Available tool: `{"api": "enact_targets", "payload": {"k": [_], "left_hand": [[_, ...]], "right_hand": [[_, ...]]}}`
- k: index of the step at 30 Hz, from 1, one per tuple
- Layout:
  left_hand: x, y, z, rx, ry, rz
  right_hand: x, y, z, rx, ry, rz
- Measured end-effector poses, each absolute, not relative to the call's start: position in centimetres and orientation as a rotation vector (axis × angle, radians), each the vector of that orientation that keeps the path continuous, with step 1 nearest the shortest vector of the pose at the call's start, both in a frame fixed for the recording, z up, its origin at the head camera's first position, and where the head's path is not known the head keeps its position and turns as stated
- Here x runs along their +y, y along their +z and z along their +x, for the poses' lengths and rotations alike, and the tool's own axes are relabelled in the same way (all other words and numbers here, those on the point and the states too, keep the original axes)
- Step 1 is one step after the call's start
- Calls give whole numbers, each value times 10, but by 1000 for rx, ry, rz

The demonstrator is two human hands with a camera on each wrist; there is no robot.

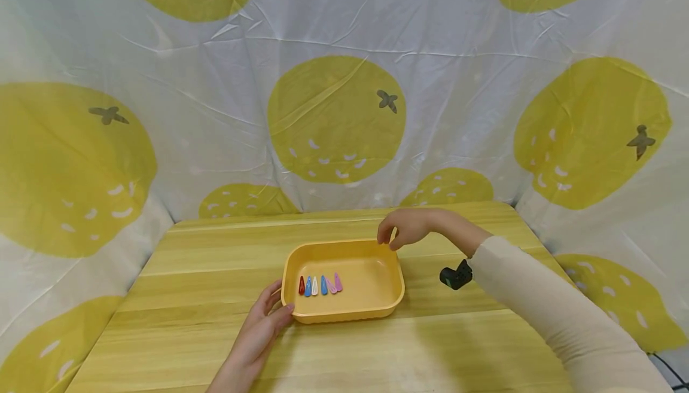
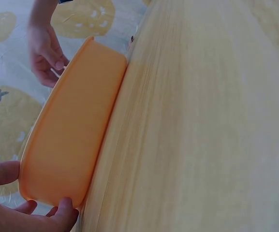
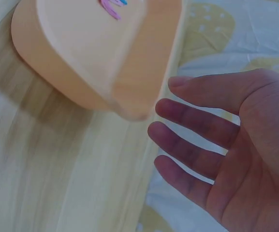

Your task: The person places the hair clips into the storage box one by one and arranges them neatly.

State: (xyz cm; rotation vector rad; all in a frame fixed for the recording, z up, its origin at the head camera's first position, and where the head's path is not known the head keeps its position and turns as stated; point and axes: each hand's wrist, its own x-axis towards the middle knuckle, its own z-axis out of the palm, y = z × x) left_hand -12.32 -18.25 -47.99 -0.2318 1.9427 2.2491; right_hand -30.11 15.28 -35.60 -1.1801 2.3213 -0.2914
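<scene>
Head view: tray (image 1: 366,288) midway between tabletop's (image 1: 210,261) left and right edges, six hair clips (image 1: 324,285) toward its left side; left hand (image 1: 262,324) grips near-left corner, right hand (image 1: 410,227) loosely bent, empty, by far-right corner. I'd keep the tray flat so clips don't slide

The tray (image 1: 366,288) is yellow-orange, the clips (image 1: 324,286) red, blue, white and pink, the cloth (image 1: 457,118) white, lemon-printed
</scene>
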Motion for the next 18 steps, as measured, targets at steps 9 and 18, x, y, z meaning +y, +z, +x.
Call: {"api": "enact_targets", "payload": {"k": [9, 18], "left_hand": [[-182, -480, -123, 1943, 2246, -252], [-182, -481, -123, 1941, 2250, -231]], "right_hand": [[182, -356, -307, 2349, -373, -1133], [218, -358, -315, 2389, -497, -1072]]}}
